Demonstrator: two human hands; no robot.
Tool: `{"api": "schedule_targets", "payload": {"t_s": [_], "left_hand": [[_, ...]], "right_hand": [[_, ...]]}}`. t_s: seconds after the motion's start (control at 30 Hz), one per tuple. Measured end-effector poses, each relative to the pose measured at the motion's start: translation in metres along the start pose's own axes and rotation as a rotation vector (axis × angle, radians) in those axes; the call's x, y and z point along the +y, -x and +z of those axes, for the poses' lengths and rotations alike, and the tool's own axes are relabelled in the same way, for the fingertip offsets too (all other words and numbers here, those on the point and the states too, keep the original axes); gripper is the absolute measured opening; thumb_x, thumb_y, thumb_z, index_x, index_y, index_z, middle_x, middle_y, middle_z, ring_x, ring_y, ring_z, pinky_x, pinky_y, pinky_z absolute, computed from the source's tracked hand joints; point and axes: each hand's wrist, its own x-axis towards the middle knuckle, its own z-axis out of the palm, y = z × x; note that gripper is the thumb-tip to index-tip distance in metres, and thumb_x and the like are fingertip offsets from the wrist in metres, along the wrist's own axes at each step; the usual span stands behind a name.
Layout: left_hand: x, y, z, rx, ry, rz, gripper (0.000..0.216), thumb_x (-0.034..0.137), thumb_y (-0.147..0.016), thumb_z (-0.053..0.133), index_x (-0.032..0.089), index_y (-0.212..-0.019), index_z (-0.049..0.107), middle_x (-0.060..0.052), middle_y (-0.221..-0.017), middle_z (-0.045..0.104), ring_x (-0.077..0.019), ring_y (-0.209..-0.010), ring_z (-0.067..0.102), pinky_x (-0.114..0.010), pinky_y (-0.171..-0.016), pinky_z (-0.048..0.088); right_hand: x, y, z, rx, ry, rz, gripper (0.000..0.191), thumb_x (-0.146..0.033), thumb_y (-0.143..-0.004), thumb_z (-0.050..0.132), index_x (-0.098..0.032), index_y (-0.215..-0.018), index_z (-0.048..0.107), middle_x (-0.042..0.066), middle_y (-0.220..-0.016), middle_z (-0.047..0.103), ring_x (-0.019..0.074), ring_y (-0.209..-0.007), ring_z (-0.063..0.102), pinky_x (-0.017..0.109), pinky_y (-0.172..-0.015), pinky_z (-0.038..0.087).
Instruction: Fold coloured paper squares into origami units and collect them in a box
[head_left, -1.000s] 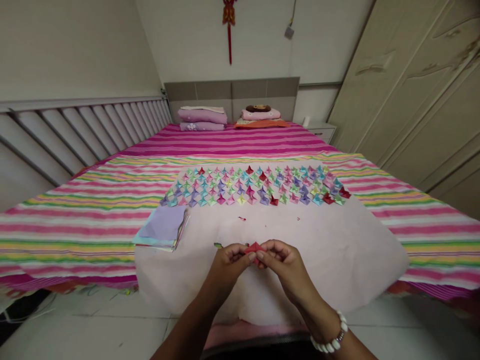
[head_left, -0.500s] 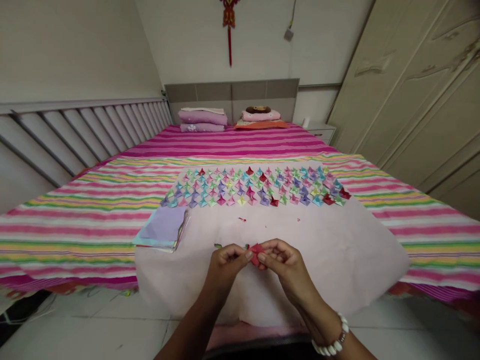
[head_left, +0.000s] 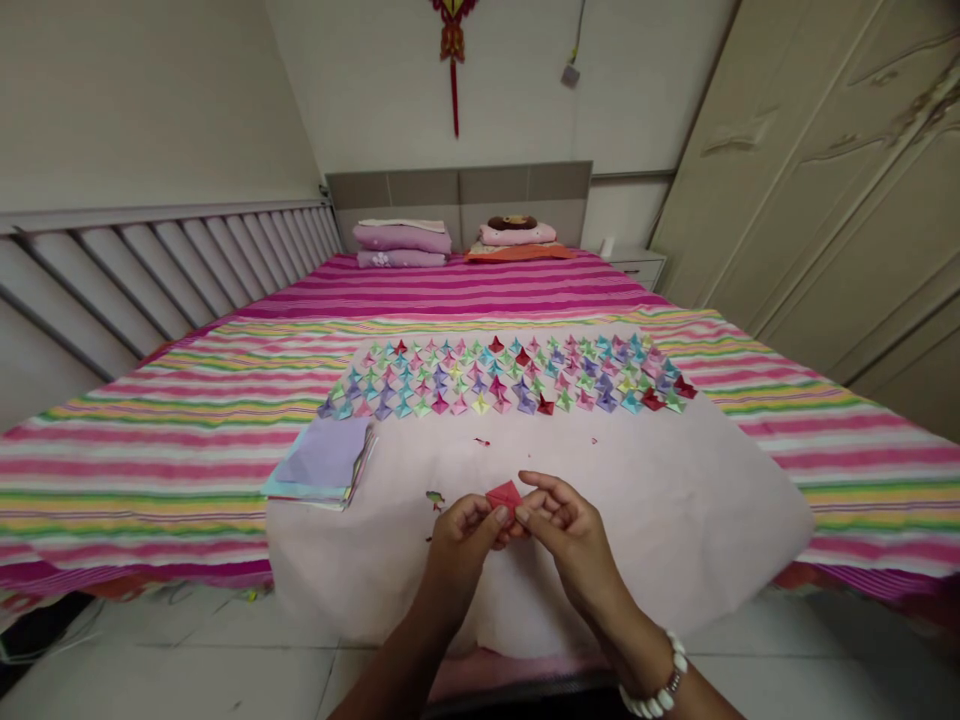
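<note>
A small red folded paper (head_left: 504,494) is pinched between both hands above the pale sheet (head_left: 675,500). My left hand (head_left: 469,530) grips its lower left side, thumb on top. My right hand (head_left: 562,520) holds the right corner between thumb and fingers, with the index finger raised off the paper. Beyond the hands, rows of small folded paper pieces (head_left: 498,392) in many colours cover the far part of the sheet. A stack of square coloured papers (head_left: 324,455), lilac on top, lies to the left.
Small printed marks (head_left: 435,498) show on the sheet near my left hand. Striped bedding (head_left: 150,440) spreads around the sheet. Folded purple bedding (head_left: 403,240) and pink bedding (head_left: 517,234) rest by the headboard (head_left: 525,190). A wardrobe (head_left: 825,200) stands at right.
The red paper has been turned in my fingers and now shows a diamond-shaped face. My right index finger has lifted off it. The view has shifted slightly.
</note>
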Motion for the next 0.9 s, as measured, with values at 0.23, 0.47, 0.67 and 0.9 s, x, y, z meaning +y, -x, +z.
{"api": "schedule_targets", "payload": {"t_s": [0.23, 0.47, 0.67, 0.9], "left_hand": [[0.006, 0.005, -0.015, -0.3, 0.387, -0.342, 0.024, 0.031, -0.07, 0.077, 0.012, -0.069, 0.062, 0.001, -0.063, 0.054, -0.0041, -0.054, 0.045, -0.017, -0.055, 0.035], [-0.001, 0.01, -0.02, -0.663, 0.588, -0.595, 0.023, 0.032, -0.076, 0.071, 0.012, -0.079, 0.06, 0.006, -0.059, 0.04, -0.0035, -0.047, 0.031, -0.017, -0.048, 0.025], [-0.003, 0.013, -0.015, -0.646, 0.605, -0.596, 0.025, 0.032, -0.075, 0.071, 0.012, -0.073, 0.057, 0.005, -0.059, 0.044, -0.0035, -0.048, 0.034, -0.017, -0.049, 0.025], [0.001, 0.002, -0.023, -0.333, -0.021, -0.234, 0.035, 0.048, -0.076, 0.065, 0.013, -0.072, 0.063, -0.002, -0.064, 0.06, -0.0093, -0.055, 0.05, -0.022, -0.055, 0.036]], "right_hand": [[-0.005, -0.001, -0.013, -0.238, -0.059, 0.112, 0.046, -0.023, -0.062, 0.082, -0.024, -0.106, 0.068, 0.004, -0.101, 0.068, 0.0176, -0.087, 0.062, 0.031, -0.081, 0.048], [-0.009, 0.001, -0.01, -0.46, -0.155, 0.144, 0.022, -0.023, -0.065, 0.08, -0.019, -0.085, 0.072, 0.003, -0.09, 0.065, 0.0147, -0.08, 0.06, 0.025, -0.072, 0.047], [-0.009, 0.0, -0.008, -0.42, -0.166, 0.131, 0.012, -0.019, -0.065, 0.08, -0.016, -0.069, 0.069, 0.001, -0.075, 0.064, 0.0117, -0.066, 0.06, 0.023, -0.064, 0.045], [-0.01, -0.001, -0.013, -0.341, -0.094, 0.154, 0.016, -0.025, -0.066, 0.079, -0.015, -0.068, 0.067, 0.001, -0.063, 0.068, 0.014, -0.059, 0.061, 0.028, -0.064, 0.045]]}}
